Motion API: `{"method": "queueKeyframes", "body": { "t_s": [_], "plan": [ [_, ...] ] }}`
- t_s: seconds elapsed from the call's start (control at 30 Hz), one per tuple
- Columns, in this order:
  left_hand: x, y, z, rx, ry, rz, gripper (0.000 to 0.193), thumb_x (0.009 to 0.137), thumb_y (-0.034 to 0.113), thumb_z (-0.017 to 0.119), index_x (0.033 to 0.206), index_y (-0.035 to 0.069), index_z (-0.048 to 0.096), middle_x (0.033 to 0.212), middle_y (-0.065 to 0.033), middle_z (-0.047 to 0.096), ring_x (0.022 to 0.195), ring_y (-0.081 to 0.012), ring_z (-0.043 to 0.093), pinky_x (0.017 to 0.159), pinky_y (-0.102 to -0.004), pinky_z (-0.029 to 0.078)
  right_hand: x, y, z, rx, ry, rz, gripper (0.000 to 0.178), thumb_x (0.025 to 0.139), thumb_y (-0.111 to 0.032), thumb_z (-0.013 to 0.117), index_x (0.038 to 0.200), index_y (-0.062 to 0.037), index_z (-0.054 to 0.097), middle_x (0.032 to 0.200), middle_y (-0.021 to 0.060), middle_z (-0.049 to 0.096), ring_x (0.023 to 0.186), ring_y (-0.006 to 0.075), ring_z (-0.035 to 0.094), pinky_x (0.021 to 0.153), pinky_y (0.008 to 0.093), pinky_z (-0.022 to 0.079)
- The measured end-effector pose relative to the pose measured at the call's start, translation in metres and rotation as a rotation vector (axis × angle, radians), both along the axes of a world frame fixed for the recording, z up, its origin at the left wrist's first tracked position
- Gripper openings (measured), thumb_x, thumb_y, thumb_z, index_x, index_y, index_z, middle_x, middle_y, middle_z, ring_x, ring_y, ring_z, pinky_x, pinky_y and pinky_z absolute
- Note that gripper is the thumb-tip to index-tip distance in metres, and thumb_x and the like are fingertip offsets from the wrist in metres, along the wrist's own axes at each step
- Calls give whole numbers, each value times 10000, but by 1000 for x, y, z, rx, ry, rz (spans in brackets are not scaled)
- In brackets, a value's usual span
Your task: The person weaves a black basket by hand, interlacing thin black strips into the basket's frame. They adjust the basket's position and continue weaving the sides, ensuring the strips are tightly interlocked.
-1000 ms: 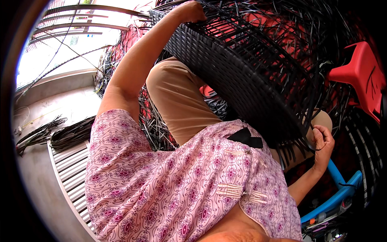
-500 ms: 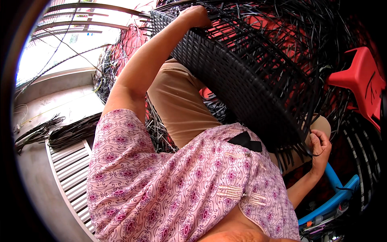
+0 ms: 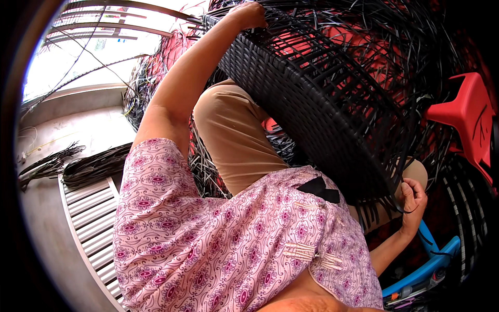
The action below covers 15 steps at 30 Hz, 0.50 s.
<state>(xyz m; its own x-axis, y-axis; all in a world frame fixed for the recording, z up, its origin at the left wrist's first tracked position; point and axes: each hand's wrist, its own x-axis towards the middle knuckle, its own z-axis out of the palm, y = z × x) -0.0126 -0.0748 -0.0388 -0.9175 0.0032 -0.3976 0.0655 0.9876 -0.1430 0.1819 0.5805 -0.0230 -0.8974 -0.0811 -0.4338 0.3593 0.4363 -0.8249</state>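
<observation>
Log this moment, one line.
left hand: at upper end of black wickerwork | right hand: at its lower corner | beyond: loose black strips

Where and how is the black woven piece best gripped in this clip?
The woven piece is probably best gripped by its long upper edge near the left hand, from above: that edge is exposed, whereas loose strip ends stick out near the right hand.

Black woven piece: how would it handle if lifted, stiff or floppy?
The black woven piece probably holds its shape: its tightly woven side looks straight-edged. Likely light for its size, given the gaps on its upper face. Loose strip ends near the right hand may flop or snag.
</observation>
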Motion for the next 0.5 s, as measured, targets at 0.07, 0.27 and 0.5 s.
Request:
{"method": "queueKeyframes", "body": {
  "t_s": [0.07, 0.27, 0.5],
  "plan": [
    [-3, 3, -1, -32, -56, -10, 375, 851, 429, 704, 991, 88, 774, 991, -155, 734, 965, -335, 696, 860, -446, 539, 0, -1, 0, 2, -1, -7, 221, 945, -204, 721, 1027, 1, 713, 760, -51, 564, 677, 48, 500, 636, 207, 394],
    [-16, -37, -43, -296, -191, -333, 307, 842, 393, 708, 969, 124, 783, 1021, -148, 745, 945, -317, 712, 831, -427, 565, -1, -2, 4, 20, 1, 13, 217, 944, -207, 726, 1023, -5, 717, 764, -49, 573, 678, 50, 502, 640, 206, 398],
    [-7, 20, -30, -246, 113, 187, 356, 801, 361, 738, 1059, 117, 770, 1112, -124, 747, 1014, -307, 716, 879, -428, 568, 1, -2, 2, 25, 2, 6, 220, 947, -205, 720, 1029, -1, 714, 771, -50, 567, 684, 49, 498, 634, 208, 394]
  ]
}}
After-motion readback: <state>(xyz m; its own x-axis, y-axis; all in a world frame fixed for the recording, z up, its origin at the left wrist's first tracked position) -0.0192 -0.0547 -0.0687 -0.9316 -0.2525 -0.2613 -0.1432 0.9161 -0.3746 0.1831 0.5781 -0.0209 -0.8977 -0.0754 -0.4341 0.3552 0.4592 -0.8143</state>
